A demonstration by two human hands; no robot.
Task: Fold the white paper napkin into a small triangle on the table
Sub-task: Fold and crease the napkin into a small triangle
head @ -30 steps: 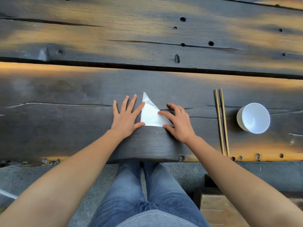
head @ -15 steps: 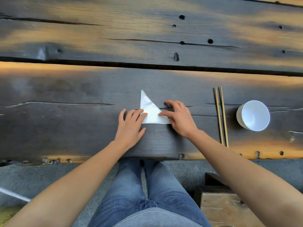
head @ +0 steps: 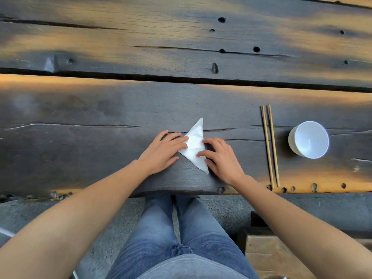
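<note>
The white paper napkin (head: 194, 144) lies flat on the dark wooden table (head: 100, 150) as a folded triangle, one tip pointing away from me and another toward the near edge. My left hand (head: 162, 151) rests palm down at its left corner, fingertips on the paper. My right hand (head: 220, 158) presses its right side with curled fingers. Neither hand lifts the napkin; both hold it down against the wood.
A pair of wooden chopsticks (head: 270, 146) lies to the right, running front to back. A white bowl (head: 309, 139) stands beyond them on the right. The table's near edge (head: 181, 191) is just below my hands, with my jeans-clad legs under it.
The napkin has been turned: its long edge, earlier along the bottom, now runs along the right side. Both hands shifted with it and stay on the paper.
</note>
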